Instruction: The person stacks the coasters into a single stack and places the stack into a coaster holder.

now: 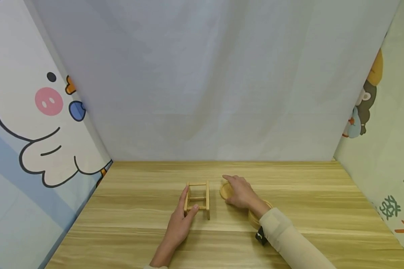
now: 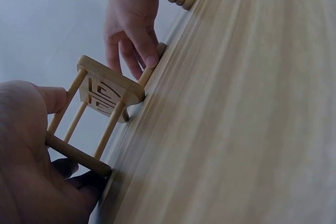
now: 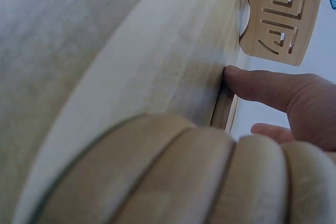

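Observation:
On the table stands a small wooden coaster rack [image 1: 207, 200] with round bars and carved end panels. My left hand [image 1: 180, 224] grips its left side, the thumb at the near bar and the fingers round the far side. To the right of the rack, a round wooden coaster [image 1: 226, 191] lies flat. My right hand [image 1: 243, 192] holds that coaster by its edge between thumb and fingers, palm down. Under the right wrist sits a pile of round wooden coasters [image 1: 254, 219], partly hidden by the sleeve. The right wrist view shows the pile's rounded edges [image 3: 210, 166] close up.
The wood-grain table [image 1: 138, 224] ends at a pale grey curtain [image 1: 202, 93] behind. Printed cartoon panels stand at the left [image 1: 27, 123] and right [image 1: 380, 157]. A small black object [image 1: 261, 236] shows beside the right sleeve.

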`<state>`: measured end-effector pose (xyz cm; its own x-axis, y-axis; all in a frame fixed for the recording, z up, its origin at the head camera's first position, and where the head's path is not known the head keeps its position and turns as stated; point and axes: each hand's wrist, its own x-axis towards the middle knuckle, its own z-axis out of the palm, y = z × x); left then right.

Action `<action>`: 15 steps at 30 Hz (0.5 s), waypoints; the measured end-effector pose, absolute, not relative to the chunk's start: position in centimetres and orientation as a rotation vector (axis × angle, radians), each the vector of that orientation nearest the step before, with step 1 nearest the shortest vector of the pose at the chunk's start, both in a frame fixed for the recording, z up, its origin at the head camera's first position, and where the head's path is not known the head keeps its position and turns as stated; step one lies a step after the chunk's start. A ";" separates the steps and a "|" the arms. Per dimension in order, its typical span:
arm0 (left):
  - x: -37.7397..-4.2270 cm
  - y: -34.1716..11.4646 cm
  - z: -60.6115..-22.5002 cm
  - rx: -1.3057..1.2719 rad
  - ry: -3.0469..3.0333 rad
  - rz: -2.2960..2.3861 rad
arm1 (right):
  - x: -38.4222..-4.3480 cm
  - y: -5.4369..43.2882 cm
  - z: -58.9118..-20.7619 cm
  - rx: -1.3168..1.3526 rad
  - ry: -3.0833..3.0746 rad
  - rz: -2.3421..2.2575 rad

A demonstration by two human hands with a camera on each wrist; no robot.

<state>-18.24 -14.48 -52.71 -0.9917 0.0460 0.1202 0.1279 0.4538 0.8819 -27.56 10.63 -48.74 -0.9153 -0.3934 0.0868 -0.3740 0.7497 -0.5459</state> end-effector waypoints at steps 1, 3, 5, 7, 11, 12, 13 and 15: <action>-18.2 -14.5 -52.7 -0.155 -2.609 -1.597 | -27.5 10.6 -48.7 -0.641 2.912 -0.890; -18.2 -14.4 -52.6 -0.160 -2.606 -1.594 | -27.5 10.6 -48.7 -0.640 2.913 -0.885; -18.1 -14.4 -52.5 -0.164 -2.604 -1.591 | -27.5 10.7 -48.8 -0.644 2.920 -0.876; -18.1 -14.4 -52.5 -0.169 -2.604 -1.586 | -27.5 10.6 -48.7 -0.654 2.929 -0.859; -18.2 -14.5 -52.5 -0.154 -2.612 -1.591 | -27.5 10.6 -48.7 -0.650 2.933 -0.845; -18.1 -14.5 -52.5 -0.156 -2.614 -1.588 | -27.5 10.6 -48.7 -0.649 2.933 -0.838; -18.1 -14.5 -52.5 -0.149 -2.616 -1.592 | -27.5 10.6 -48.8 -0.648 2.932 -0.835; -18.1 -14.5 -52.5 -0.148 -2.619 -1.592 | -27.5 10.6 -48.7 -0.645 2.929 -0.832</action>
